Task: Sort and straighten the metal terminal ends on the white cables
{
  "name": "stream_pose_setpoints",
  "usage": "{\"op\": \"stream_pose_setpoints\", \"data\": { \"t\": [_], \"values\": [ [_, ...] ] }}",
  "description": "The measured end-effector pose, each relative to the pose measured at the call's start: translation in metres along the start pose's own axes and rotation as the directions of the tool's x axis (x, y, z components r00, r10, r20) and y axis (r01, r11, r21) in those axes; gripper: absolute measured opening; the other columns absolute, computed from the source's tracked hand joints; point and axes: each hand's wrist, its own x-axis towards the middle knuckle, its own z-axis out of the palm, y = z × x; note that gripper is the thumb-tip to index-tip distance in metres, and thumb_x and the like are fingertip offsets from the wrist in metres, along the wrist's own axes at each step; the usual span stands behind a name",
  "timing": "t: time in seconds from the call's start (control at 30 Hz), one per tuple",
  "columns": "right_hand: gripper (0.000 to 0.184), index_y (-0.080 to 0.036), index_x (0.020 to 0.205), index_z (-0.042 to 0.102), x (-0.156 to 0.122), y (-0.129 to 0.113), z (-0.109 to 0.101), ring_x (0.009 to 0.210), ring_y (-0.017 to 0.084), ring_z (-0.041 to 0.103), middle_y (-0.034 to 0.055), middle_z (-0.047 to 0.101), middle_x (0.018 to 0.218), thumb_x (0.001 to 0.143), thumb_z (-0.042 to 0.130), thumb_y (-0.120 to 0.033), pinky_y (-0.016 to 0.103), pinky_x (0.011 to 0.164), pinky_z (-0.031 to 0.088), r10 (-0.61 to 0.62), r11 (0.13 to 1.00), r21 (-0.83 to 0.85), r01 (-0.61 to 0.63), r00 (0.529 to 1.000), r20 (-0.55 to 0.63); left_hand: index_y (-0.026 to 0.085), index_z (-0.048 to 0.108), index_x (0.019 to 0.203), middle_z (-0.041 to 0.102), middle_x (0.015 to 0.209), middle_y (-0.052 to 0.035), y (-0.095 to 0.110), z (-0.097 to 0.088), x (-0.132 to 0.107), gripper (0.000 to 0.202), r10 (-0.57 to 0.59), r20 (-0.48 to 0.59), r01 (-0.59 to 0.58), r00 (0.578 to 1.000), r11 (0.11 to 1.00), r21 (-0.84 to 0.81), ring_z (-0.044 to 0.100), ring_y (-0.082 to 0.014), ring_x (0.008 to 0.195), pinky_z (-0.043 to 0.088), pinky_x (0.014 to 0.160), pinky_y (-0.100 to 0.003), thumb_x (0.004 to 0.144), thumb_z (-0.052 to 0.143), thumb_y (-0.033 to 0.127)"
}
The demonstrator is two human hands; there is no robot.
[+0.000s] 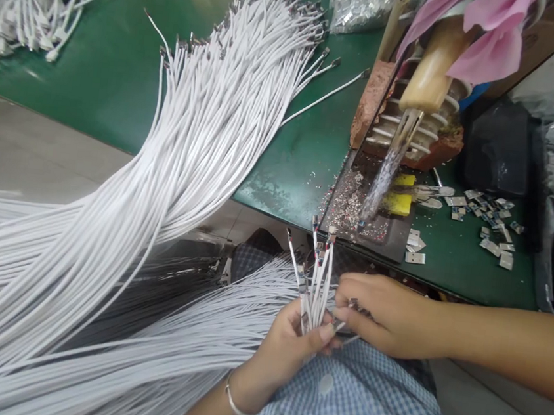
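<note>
A small bunch of white cables (316, 297) stands up out of my left hand (292, 341), whose fingers are wrapped round it. Little metal connectors (332, 232) sit on the upper ends of these cables. Close beside it, my right hand (379, 314) pinches a single cable end (352, 304) with a metal connector, near my left thumb. The exact grip of the right fingertips is partly hidden. More white cables (224, 334) run leftward from my hands across my lap.
A thick bundle of white cables (228, 110) drapes over the green table (290, 176). A soldering iron (393, 160) with a wooden handle rests by a brick (371, 102). Loose connectors (493, 223) lie at right beside a black box (496, 148). A plastic bag (360, 5) stands behind.
</note>
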Motion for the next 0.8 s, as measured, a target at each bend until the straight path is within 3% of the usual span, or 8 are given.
{"op": "stream_pose_setpoints", "data": {
  "t": [0.23, 0.33, 0.43, 0.57, 0.8],
  "values": [
    [0.016, -0.015, 0.068, 0.052, 0.0003, 0.0003, -0.0004, 0.063, 0.012, 0.046, 0.0016, 0.050, 0.068, 0.082, 0.045, -0.016, 0.024, 0.058, 0.038, -0.033, 0.995, 0.095, 0.040, 0.996, -0.077, 0.015, 0.067, 0.080, 0.065, 0.073, -0.0025, 0.0039, 0.0009, 0.0021, 0.017, 0.065, -0.056, -0.067, 0.996, 0.997, -0.041, 0.059, -0.0132, 0.068, 0.046, 0.067, -0.026, 0.072, 0.070, 0.030],
    [0.018, -0.015, 0.064, 0.056, 0.0010, 0.0013, 0.0005, 0.060, 0.011, 0.046, 0.0008, 0.049, 0.066, 0.081, 0.048, -0.015, 0.022, 0.055, 0.037, -0.075, 0.984, 0.150, 0.092, 0.990, -0.118, 0.015, 0.068, 0.084, 0.063, 0.066, -0.0012, 0.0030, -0.0001, 0.0036, 0.022, 0.069, -0.075, -0.070, 0.995, 0.997, -0.015, 0.056, -0.0129, 0.066, 0.043, 0.070, -0.027, 0.075, 0.067, 0.035],
    [0.020, -0.014, 0.070, 0.062, 0.0019, 0.0026, 0.0010, 0.062, 0.011, 0.049, 0.0015, 0.052, 0.067, 0.084, 0.050, -0.022, 0.021, 0.057, 0.038, -0.080, 0.976, 0.188, 0.107, 0.986, -0.144, 0.016, 0.064, 0.087, 0.058, 0.057, 0.0012, 0.0029, 0.0007, 0.0044, 0.021, 0.071, -0.060, -0.072, 0.996, 0.997, -0.018, 0.054, -0.0120, 0.060, 0.043, 0.067, -0.026, 0.080, 0.061, 0.035],
    [0.021, -0.012, 0.079, 0.064, 0.0027, 0.0040, 0.0003, 0.060, 0.010, 0.048, 0.0015, 0.054, 0.068, 0.084, 0.053, -0.030, 0.020, 0.055, 0.038, 0.024, 0.978, 0.206, 0.009, 0.988, -0.154, 0.016, 0.058, 0.076, 0.057, 0.052, 0.0018, 0.0027, 0.0009, 0.0034, 0.017, 0.072, -0.012, -0.072, 0.997, 0.997, -0.041, 0.053, -0.0115, 0.053, 0.043, 0.058, -0.025, 0.081, 0.061, 0.032],
    [0.016, -0.013, 0.078, 0.059, 0.0019, 0.0004, -0.0006, 0.052, 0.007, 0.039, -0.0039, 0.045, 0.060, 0.084, 0.051, -0.025, 0.018, 0.048, 0.032, 0.079, 0.948, 0.318, -0.019, 0.981, -0.178, 0.015, 0.060, 0.075, 0.062, 0.057, -0.0002, -0.0029, -0.0037, -0.0005, 0.019, 0.002, 0.025, -0.002, 1.000, 1.000, 0.029, 0.055, -0.0124, 0.055, 0.042, 0.058, -0.026, 0.078, 0.064, 0.033]
  ]
}}
